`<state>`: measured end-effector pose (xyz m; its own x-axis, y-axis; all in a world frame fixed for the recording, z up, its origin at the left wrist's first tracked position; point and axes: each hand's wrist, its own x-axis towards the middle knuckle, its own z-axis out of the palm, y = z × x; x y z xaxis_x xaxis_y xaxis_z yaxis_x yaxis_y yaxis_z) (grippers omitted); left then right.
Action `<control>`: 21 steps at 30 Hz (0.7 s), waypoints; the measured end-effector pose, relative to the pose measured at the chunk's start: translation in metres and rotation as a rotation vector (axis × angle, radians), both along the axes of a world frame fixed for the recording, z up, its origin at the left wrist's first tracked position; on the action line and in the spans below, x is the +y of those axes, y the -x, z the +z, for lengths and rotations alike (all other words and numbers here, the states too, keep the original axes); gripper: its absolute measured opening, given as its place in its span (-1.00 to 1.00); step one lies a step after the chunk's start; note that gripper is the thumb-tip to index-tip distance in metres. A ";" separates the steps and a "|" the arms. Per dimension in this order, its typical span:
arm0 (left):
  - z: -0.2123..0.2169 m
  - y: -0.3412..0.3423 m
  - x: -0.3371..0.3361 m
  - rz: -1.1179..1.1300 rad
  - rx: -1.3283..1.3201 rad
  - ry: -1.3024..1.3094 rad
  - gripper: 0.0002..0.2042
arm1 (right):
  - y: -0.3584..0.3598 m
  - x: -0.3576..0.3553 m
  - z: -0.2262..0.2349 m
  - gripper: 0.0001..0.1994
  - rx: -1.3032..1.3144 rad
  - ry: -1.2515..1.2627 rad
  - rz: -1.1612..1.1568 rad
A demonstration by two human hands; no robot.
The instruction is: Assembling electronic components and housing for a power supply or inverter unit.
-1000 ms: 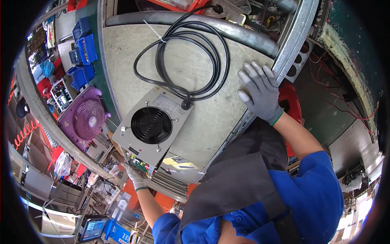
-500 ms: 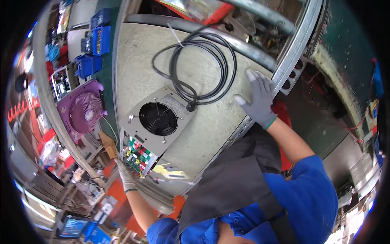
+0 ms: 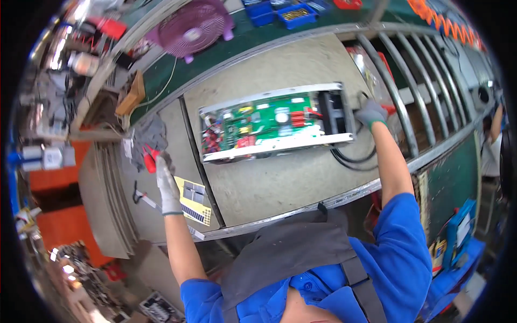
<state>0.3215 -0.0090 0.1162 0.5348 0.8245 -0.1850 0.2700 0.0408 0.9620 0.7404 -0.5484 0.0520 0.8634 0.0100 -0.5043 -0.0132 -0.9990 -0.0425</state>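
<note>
A long metal-cased unit lies on the table with its open side up. It shows a green circuit board [image 3: 269, 119], red wires and a black section at the right end. My right hand [image 3: 371, 113], in a grey glove, is closed at that end. A black cable [image 3: 353, 160] loops around the fingers and runs below the unit; blur hides the exact grip. On the left, my gloved left hand [image 3: 168, 185] is stretched out, apart from the unit. Close to its fingertips lies a red-handled tool [image 3: 151, 158]. Beside the palm is a yellow label sheet [image 3: 194, 200].
Metal roller bars [image 3: 388, 94] continue the bench on the right. A purple fan [image 3: 191, 32] and blue parts bins [image 3: 296, 16] stand along the far side. A grey cloth [image 3: 151, 132] and stacked cardboard sheets [image 3: 107, 199] are at the left.
The unit has turned over from its fan-grille face to its open circuit-board side. My right hand has gone from the table edge to the cable end. The view has swung round.
</note>
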 end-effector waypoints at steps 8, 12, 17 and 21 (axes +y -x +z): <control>-0.101 0.034 -0.037 -0.147 -0.060 0.413 -0.46 | 0.101 -0.060 0.042 -0.31 -0.080 -0.737 -0.398; -0.139 -0.061 -0.043 -0.219 -0.087 0.475 -0.54 | 0.137 -0.043 0.087 -0.64 0.334 -1.188 -0.645; -0.175 -0.117 -0.061 -0.285 -0.094 0.945 -0.48 | 0.095 0.032 0.099 -0.46 0.151 -1.611 -0.592; -0.163 -0.112 -0.065 -0.157 -0.103 1.157 -0.46 | 0.058 0.076 0.081 -0.47 0.374 -1.748 -0.455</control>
<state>0.4337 -0.0742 -0.0469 0.6718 0.1167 -0.7315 0.2727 0.8792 0.3907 0.6823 -0.4722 0.1331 0.8076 0.4959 -0.3191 -0.4884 0.2593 -0.8332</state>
